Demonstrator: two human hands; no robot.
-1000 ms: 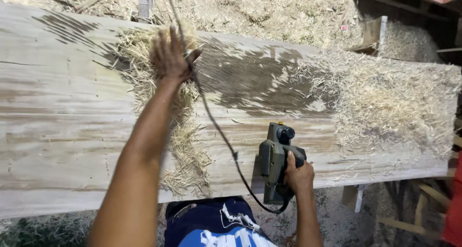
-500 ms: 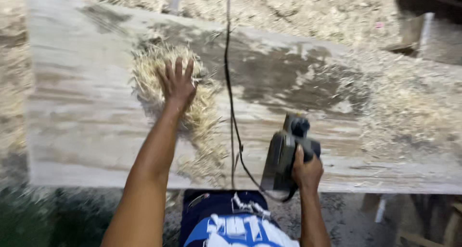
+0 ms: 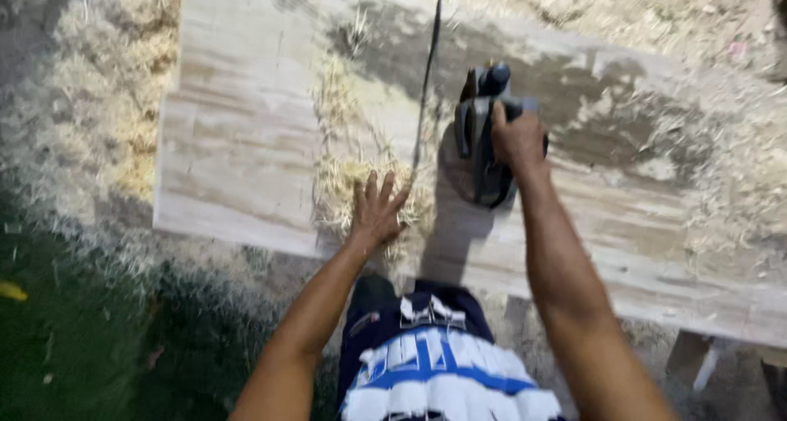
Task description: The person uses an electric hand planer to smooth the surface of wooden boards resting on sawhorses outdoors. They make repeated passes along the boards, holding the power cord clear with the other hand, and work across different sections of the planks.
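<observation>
on the plank [image 3: 246,142], right hand [image 3: 516,138] grips the planer [image 3: 484,134]; left hand [image 3: 377,212], spread flat, presses shavings [image 3: 344,183] just beside it.

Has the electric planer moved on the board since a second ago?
Yes. The electric planer, gripped by the right hand, was at the near edge of the wooden board; now it sits farther across, toward the far edge, on the darker patch.

A broad pale wooden plank [image 3: 238,167] served as the table, its near edge running slantwise across the view. On it lay a drift of straw-coloured wood shavings [image 3: 352,175], a grey electric planer [image 3: 484,150] with its black cord [image 3: 426,77] trailing away over the far edge, and a darker, seemingly damp or unplaned patch [image 3: 607,118]. More shavings covered the ground [image 3: 90,101] beside the plank's left end.
</observation>
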